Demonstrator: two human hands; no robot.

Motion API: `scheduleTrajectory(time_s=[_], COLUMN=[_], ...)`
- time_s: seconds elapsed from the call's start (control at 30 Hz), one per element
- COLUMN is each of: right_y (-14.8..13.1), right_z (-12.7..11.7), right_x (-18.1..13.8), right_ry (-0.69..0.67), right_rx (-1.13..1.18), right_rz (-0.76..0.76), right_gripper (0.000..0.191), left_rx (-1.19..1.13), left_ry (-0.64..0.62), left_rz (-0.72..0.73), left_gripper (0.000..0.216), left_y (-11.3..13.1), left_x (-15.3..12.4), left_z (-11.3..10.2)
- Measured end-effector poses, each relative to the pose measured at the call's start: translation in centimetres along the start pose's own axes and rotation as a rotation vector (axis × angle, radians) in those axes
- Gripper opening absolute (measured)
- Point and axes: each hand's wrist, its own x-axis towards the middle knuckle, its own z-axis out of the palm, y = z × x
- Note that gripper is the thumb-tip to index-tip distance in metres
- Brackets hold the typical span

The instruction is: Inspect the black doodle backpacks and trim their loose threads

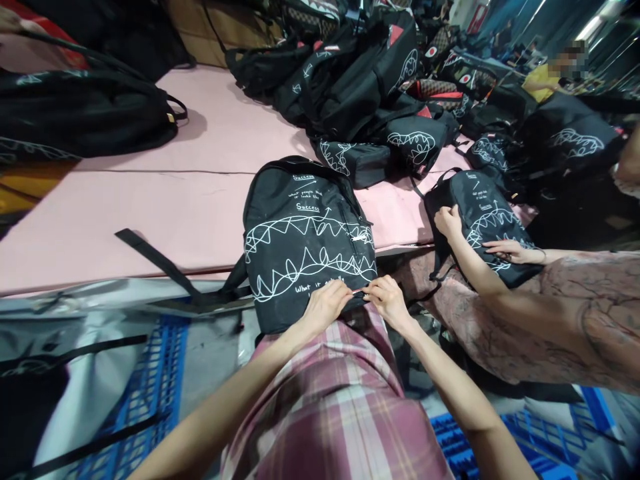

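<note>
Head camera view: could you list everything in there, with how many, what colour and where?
Near bag: one, black with white print, centre
Neighbour's bag: one, black with white print, right
Left bag: one, black, upper left
Piled bags: many, too overlapped to count, mostly black, top centre to right
Table: one, pink, under the bags
Crates: at least two, blue, lower left and lower right
Yellow shirt: one, far upper right
Co-worker's hands: two, bare, on neighbour's bag
Plaid garment: one, pink-purple and white, bottom centre
Left fingers and right fingers: bare, at near bag's lower right edge
</note>
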Motion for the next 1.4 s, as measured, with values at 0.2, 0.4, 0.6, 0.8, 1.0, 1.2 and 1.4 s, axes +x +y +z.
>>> scheduleTrajectory(time_s=[0.2, 0.4, 0.6, 0.8, 1.0, 1.2, 1.4], right_y=[-0.3, -3.2, -7.1, -7.6, -7.5, -6.6, -1.6], right_z=[-0.5, -0.7, 1.9, 2.8, 3.9, 2.3, -1.0], right_x=[-1.4, -3.7, -3.3, -2.6, -1.0, -2.7, -4.5], right_ry=[0.185, 0.214, 0.084, 0.010, 0.128, 0.301, 0.308], right_rx=[0.166, 1.018, 1.706, 1.985, 1.997, 1.552, 0.564], right_rz=[0.341, 0.923, 1.232, 1.281, 1.348, 1.135, 0.878], right_gripper=[0.018, 0.037, 0.029, 0.016, 0.017, 0.025, 0.029], left_rx=[0.076, 0.136, -0.030, -0.159, -0.157, -0.273, -0.022], left_ry=[-0.111, -0.236, -0.260, -0.216, -0.172, -0.525, -0.597], left_rz=[-0.022, -0.058, -0.194, -0.294, -0.265, -0.072, 0.056], left_gripper=[0.019, 0.026, 0.023, 0.022, 0.023, 0.032, 0.023], left_y=[0.0, 0.3, -0.2, -0.3, -0.3, 1.7, 3.7], left_x=[-0.2, 1.1, 1.9, 1.8, 1.8, 0.2, 0.0], left_z=[-1.1, -1.5, -1.3, -1.3, -0.9, -5.3, -6.1])
